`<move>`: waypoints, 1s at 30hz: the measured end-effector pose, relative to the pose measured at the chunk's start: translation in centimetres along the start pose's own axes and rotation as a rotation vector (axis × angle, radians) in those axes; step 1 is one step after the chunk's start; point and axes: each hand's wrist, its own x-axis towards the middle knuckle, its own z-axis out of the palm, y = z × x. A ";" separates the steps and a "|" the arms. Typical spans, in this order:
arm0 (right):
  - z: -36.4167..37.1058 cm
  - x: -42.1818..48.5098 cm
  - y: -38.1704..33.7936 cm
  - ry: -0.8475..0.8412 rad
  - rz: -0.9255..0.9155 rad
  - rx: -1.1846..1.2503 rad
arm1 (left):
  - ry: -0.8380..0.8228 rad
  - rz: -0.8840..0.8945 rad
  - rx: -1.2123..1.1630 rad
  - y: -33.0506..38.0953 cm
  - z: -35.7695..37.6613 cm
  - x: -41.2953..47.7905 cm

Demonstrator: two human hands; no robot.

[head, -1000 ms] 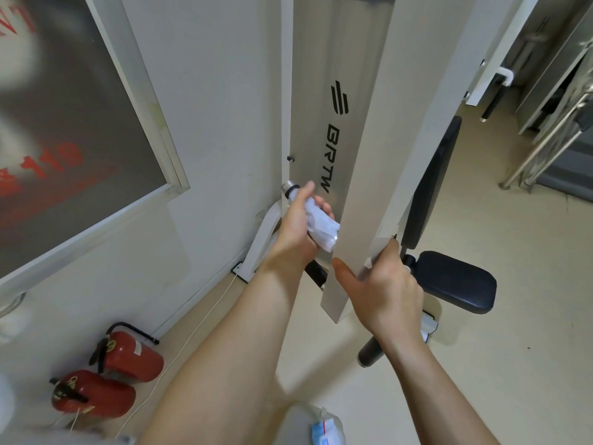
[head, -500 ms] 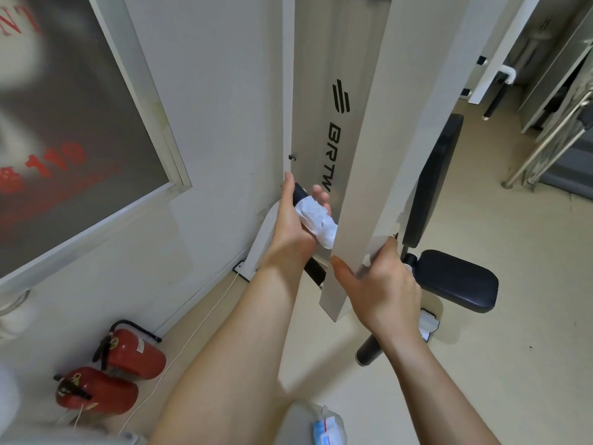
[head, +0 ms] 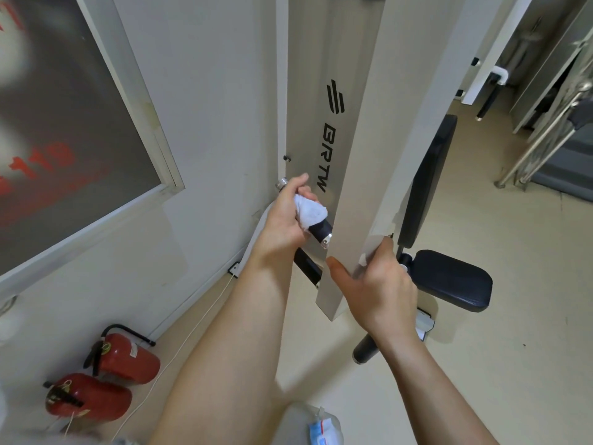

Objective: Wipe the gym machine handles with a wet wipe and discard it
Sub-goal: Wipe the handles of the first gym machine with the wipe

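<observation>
My left hand (head: 284,216) is wrapped around a black machine handle (head: 319,233) with a white wet wipe (head: 310,211) pressed against the grip. The handle's chrome end cap (head: 282,183) shows above my fingers, and its lower black part with a metal clip shows below the wipe. My right hand (head: 377,289) grips the edge of the white machine arm (head: 362,149), thumb on its left side and fingers behind it.
The machine's black seat (head: 452,282) and back pad (head: 428,178) stand to the right. Two red fire extinguishers (head: 106,380) lie on the floor at lower left by the wall. A wipes packet (head: 324,427) sits at the bottom edge. Metal rails (head: 545,136) stand far right.
My left hand slid the wipe along the handle, down and then back up, so the chrome cap shows at the top again and black grip shows below. My right hand held still.
</observation>
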 end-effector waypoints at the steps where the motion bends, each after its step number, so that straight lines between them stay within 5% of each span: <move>1: 0.1 0.0 0.0 0.004 0.000 0.003 | 0.014 0.027 0.004 0.4 0.2 -0.2; 8: -0.4 0.4 0.6 0.016 0.032 -0.028 | -0.077 -0.123 0.182 -5.3 -0.6 -1.3; 17: 0.0 0.1 0.0 0.001 -0.014 0.023 | 0.081 0.132 -0.077 0.4 1.1 0.5; 22: -0.4 0.0 -0.2 -0.025 0.013 0.018 | -0.036 0.063 0.046 -3.4 -0.7 -0.8; 25: -1.1 0.4 0.3 -0.098 0.024 0.074 | -0.103 0.173 0.247 -4.6 -3.2 -1.4; 27: -1.9 0.5 0.6 -0.222 0.031 0.287 | -0.090 0.216 0.361 -4.7 -4.5 -2.2; 30: -2.7 1.5 1.9 -0.361 0.079 0.915 | -0.042 0.257 0.517 -4.7 -5.0 -3.7</move>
